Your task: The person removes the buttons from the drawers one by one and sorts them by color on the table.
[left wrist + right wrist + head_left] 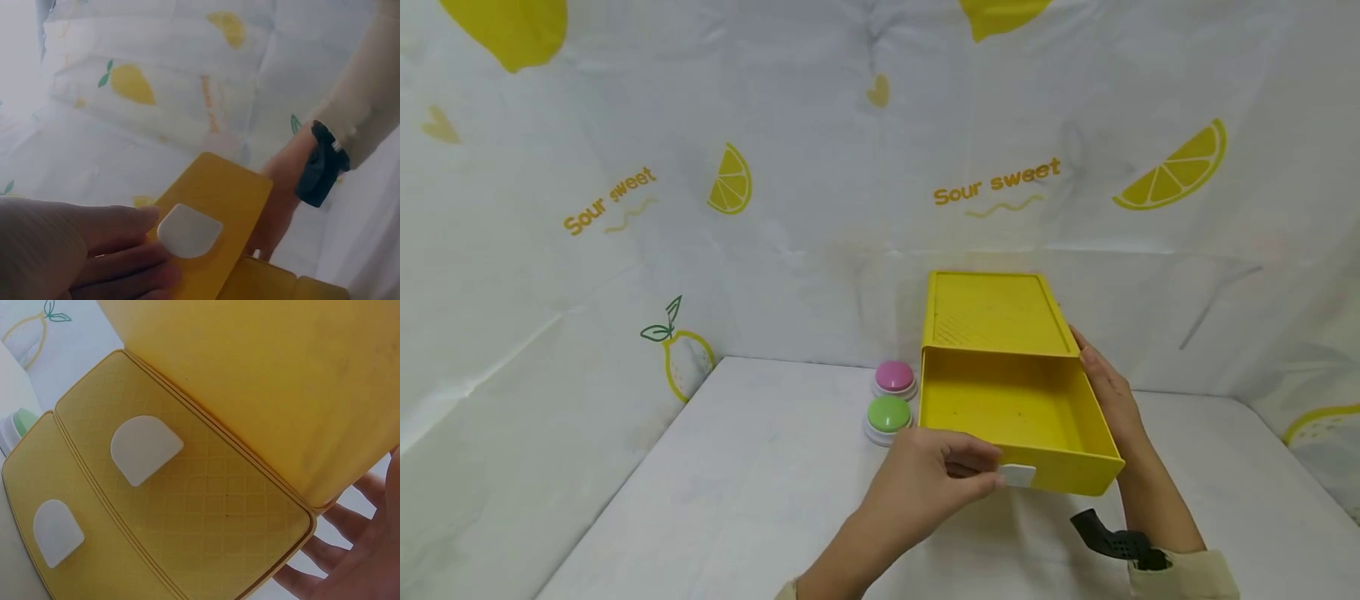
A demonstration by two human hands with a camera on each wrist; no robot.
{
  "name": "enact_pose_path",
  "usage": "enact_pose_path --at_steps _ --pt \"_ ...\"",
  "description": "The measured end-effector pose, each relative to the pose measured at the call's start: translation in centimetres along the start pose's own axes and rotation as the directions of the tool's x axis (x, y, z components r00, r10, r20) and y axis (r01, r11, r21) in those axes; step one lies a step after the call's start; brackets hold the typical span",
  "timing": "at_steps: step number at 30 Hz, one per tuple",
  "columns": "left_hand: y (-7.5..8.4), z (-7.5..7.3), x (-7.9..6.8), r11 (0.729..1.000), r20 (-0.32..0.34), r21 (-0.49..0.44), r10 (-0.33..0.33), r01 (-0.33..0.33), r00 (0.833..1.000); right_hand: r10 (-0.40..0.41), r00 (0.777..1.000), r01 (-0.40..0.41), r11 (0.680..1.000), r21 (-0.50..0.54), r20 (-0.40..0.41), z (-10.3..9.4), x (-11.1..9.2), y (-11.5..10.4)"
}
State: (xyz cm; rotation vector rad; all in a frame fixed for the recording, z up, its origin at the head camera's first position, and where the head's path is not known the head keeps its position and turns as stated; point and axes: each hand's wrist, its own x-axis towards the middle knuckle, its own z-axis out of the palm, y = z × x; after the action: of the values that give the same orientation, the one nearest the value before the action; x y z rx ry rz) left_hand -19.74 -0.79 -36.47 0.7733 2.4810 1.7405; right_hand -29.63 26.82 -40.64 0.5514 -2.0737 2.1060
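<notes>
A yellow drawer cabinet stands at the back of the table, and its top drawer is pulled far out with nothing inside. My left hand is at the drawer front, thumb and fingertips pinching the edge of its white knob. Along the cabinet's right side lies my right hand, fingers extended against the wall, as the right wrist view also shows. Below the pulled-out drawer, in that view, are two closed drawer fronts with white knobs.
Left of the cabinet sit a pink push button and a green push button, both on white bases. A white cloth with lemon prints hangs behind the white table. A black band is on the right wrist.
</notes>
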Motion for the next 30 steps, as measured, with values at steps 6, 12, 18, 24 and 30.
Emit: enact_pose_path --at_steps 6,12,18,24,30 --pt "-0.1 0.8 0.0 0.983 -0.046 0.166 0.091 -0.083 0.995 -0.01 1.0 0.01 0.999 0.031 0.008 0.0 -0.1 0.0" --pt "-0.7 1.4 0.2 0.864 -0.109 0.446 0.314 -0.235 0.943 0.0 1.0 0.0 1.0 0.009 -0.002 -0.1 -0.1 0.2" --pt "-1.1 1.7 0.6 0.801 -0.137 0.526 0.411 -0.285 0.901 0.019 0.999 -0.019 0.999 -0.027 -0.026 -0.1 -0.1 0.0" --pt "-1.3 1.4 0.8 0.797 -0.152 0.534 0.418 -0.282 0.895 -0.005 1.0 0.005 0.999 -0.034 -0.009 0.0 -0.1 -0.1" --pt "-1.5 1.2 1.1 0.797 -0.156 0.521 0.441 -0.306 0.884 -0.012 1.0 0.012 1.0 0.005 -0.005 0.0 -0.1 0.0"
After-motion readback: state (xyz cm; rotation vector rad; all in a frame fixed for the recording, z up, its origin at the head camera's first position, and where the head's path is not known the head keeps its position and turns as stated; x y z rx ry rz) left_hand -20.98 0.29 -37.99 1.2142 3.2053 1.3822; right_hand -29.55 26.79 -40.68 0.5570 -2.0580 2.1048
